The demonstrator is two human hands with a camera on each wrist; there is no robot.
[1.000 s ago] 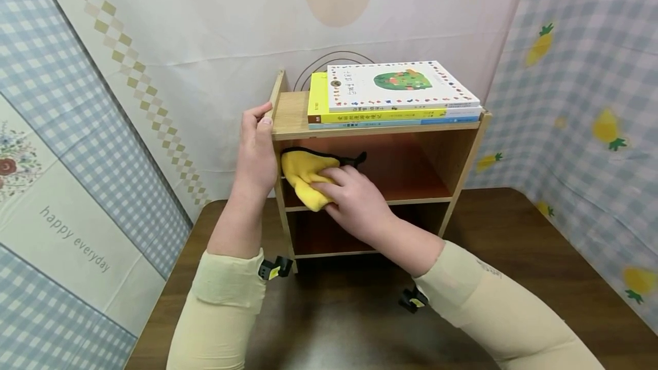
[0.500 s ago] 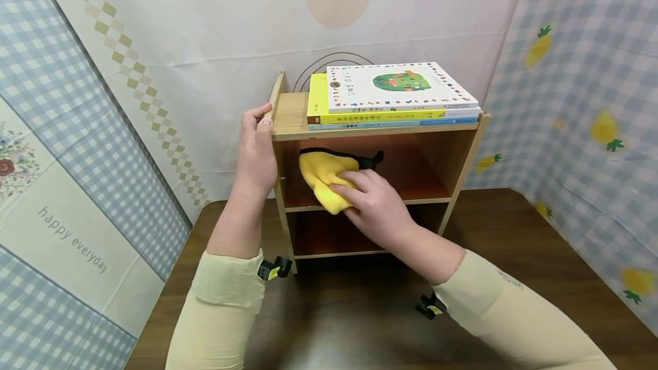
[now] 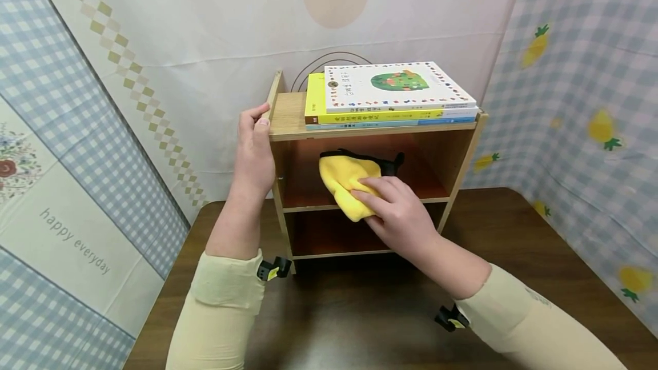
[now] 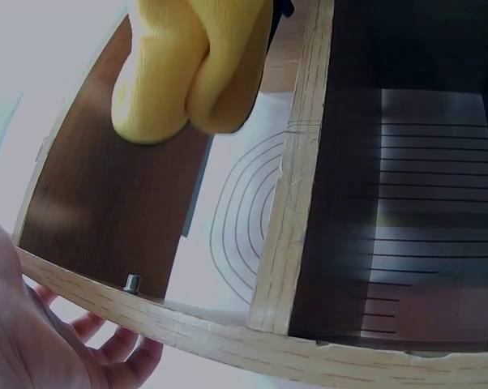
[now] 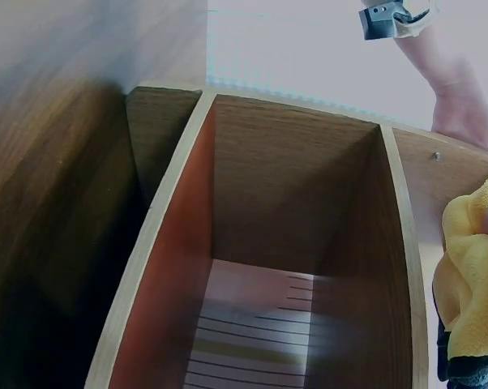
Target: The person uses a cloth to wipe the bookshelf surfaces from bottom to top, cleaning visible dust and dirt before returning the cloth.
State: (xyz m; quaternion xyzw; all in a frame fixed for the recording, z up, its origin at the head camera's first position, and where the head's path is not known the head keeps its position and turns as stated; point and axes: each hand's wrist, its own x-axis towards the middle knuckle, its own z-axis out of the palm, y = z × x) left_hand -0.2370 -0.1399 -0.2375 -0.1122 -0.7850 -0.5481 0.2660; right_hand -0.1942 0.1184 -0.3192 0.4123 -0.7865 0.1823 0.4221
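A small wooden shelf unit [image 3: 377, 202] with two open compartments stands on the table. Bunched in my right hand [image 3: 403, 213] is a yellow cloth [image 3: 345, 179] with black edging, held at the front of the upper compartment. The same cloth [image 4: 191, 69] hangs over that compartment in the left wrist view, and its folds [image 5: 471, 267] appear at the right edge of the right wrist view. My left hand [image 3: 255, 153] grips the unit's left side panel near the top. In the left wrist view, the fingers [image 4: 122, 348] of this hand curl behind the panel's edge.
Several books [image 3: 401, 96] lie stacked on the unit's top board. A small metal peg [image 4: 131, 284] sticks out of the left panel's inner face. Printed curtains [image 3: 411, 10] hang behind and on both sides. Dark wooden tabletop [image 3: 349, 324] extends in front.
My right hand has moved the yellow cloth rightward and slightly toward me, from the left panel to about the middle of the upper compartment. My left hand keeps its grip on the panel.
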